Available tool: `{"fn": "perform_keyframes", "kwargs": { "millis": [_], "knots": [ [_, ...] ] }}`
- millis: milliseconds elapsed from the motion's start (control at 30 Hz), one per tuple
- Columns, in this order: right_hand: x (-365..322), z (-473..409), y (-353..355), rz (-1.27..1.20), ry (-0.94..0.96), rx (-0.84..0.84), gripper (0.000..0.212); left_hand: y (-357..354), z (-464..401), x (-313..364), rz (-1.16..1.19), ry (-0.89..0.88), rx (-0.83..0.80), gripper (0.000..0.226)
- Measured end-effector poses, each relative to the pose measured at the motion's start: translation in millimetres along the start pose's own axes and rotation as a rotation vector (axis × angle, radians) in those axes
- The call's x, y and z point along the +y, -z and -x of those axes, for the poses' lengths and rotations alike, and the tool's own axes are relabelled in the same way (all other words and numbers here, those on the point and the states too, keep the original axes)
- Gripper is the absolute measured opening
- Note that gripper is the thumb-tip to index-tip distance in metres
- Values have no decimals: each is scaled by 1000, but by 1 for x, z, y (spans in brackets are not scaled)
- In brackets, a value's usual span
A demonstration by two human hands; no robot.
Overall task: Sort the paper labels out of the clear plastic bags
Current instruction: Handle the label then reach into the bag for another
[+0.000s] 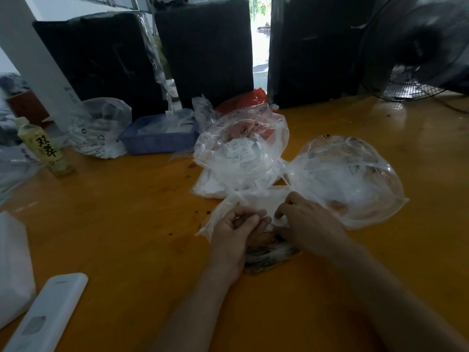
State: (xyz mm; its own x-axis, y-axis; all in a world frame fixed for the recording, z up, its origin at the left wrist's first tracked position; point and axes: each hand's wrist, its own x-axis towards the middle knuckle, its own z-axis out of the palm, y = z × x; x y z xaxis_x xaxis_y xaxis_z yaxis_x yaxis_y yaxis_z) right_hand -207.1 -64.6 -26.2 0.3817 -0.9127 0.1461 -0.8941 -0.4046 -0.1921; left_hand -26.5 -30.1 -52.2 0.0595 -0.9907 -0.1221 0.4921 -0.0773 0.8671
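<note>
Fingers of the left hand (236, 229) and right hand (302, 222) are curled, both pinching the near edge of a flat clear bag (256, 199) lying on the orange tabletop (127, 224). Just beyond it, a bag holding paper labels (241, 148); to its right, a puffed bag (347, 174). Farther left: blue tray (160, 141), bottle (43, 146).

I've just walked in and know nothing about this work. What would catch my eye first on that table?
Probably the two hands, left hand and right hand, pinching a flat clear bag at the near middle of the orange table. Just behind them sit two puffed-up clear bags: one holding white paper labels, another to its right. A blue tray lies further back left.
</note>
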Motion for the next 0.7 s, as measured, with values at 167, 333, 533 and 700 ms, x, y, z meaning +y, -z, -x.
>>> {"fn": "perform_keyframes", "kwargs": {
  "millis": [167, 333, 533, 700],
  "knots": [
    [4, -1, 4, -343, -125, 213, 8, -3, 3, 4, 72, 16, 7, 28],
    [13, 2, 11, -999, -347, 307, 16, -4, 4, 5, 8, 7, 12, 25],
    [14, 3, 13, -1305, -337, 271, 11, -4, 4, 6, 79, 28, 13, 22],
    [13, 5, 13, -1218, -257, 296, 10, -2, 3, 5, 63, 19, -1, 26]
  ]
}}
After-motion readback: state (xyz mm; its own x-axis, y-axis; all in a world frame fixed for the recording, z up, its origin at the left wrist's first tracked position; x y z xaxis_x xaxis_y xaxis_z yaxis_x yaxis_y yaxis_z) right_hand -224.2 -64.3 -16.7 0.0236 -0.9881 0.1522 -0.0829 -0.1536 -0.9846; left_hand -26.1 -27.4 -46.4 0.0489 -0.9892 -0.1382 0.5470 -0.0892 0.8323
